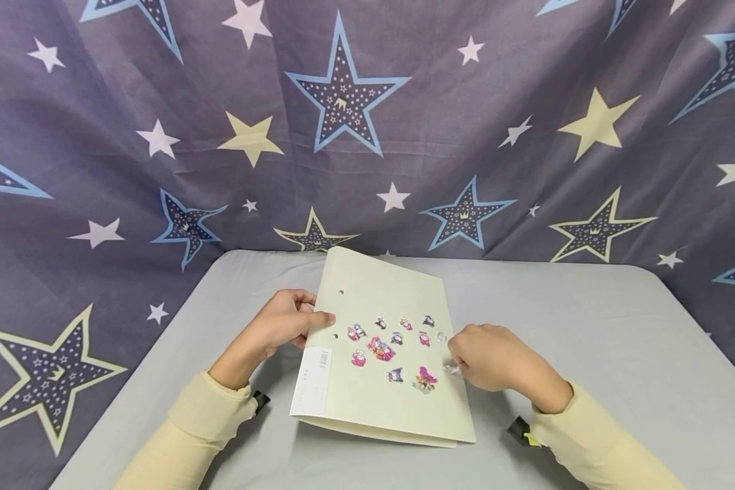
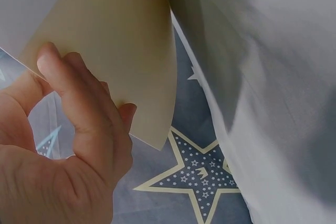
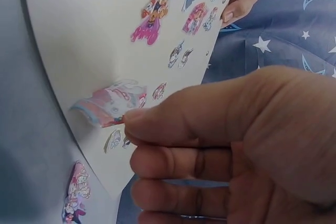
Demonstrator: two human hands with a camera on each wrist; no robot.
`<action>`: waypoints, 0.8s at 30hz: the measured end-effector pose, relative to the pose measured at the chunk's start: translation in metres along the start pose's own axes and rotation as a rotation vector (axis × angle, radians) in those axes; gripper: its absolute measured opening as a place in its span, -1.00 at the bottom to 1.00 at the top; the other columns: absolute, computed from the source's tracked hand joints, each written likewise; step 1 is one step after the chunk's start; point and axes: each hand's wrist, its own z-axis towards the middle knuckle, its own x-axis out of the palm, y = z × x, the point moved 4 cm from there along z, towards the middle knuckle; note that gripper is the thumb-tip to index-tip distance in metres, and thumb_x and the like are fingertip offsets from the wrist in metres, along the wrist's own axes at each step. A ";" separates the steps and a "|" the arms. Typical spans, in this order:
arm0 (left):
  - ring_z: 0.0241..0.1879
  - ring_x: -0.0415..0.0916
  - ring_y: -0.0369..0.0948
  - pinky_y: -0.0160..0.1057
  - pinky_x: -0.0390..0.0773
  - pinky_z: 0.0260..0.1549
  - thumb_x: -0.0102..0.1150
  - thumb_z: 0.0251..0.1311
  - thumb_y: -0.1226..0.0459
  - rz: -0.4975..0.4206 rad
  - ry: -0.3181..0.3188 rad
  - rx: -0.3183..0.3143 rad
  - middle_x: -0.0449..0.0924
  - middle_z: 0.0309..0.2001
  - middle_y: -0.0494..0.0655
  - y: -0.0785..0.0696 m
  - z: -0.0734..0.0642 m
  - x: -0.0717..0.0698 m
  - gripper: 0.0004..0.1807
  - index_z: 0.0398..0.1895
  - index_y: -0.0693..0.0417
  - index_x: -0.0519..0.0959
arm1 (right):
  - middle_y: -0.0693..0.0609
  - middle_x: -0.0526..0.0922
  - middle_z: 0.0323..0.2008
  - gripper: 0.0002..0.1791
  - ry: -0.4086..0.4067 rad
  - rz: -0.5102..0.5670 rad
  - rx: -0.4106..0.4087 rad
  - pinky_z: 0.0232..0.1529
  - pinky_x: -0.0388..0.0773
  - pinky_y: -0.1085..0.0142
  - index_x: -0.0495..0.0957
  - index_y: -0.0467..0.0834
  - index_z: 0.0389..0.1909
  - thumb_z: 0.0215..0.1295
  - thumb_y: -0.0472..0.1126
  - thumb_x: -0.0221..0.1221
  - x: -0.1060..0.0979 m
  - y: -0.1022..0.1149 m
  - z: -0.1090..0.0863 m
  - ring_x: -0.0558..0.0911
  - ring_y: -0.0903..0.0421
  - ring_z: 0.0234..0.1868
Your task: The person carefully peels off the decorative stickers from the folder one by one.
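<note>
A cream folder stands tilted over the table, its front scattered with small colourful cartoon stickers. At its left edge, my left hand grips the folder, thumb on the front and fingers behind; the left wrist view shows those fingers against the back. Over the folder's right edge is my right hand. In the right wrist view, its thumb and forefinger pinch a translucent pink and blue sticker by one edge, close over the cover.
A white barcode label wraps the folder's lower left corner, below two small holes. Another sticker shows low in the right wrist view. The table has a pale grey cloth, and a star-patterned curtain hangs behind it.
</note>
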 end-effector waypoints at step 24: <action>-0.46 0.70 -0.10 -0.14 0.73 -0.52 0.43 0.14 0.32 -0.002 -0.007 0.001 0.66 -0.36 0.07 0.000 0.000 0.000 -0.57 0.00 0.37 0.50 | -0.11 0.64 -0.46 -0.90 -0.110 -0.189 0.189 -0.48 0.62 0.05 0.60 -0.22 -0.45 0.22 -0.44 0.25 -0.004 -0.033 0.007 0.59 -0.01 -0.47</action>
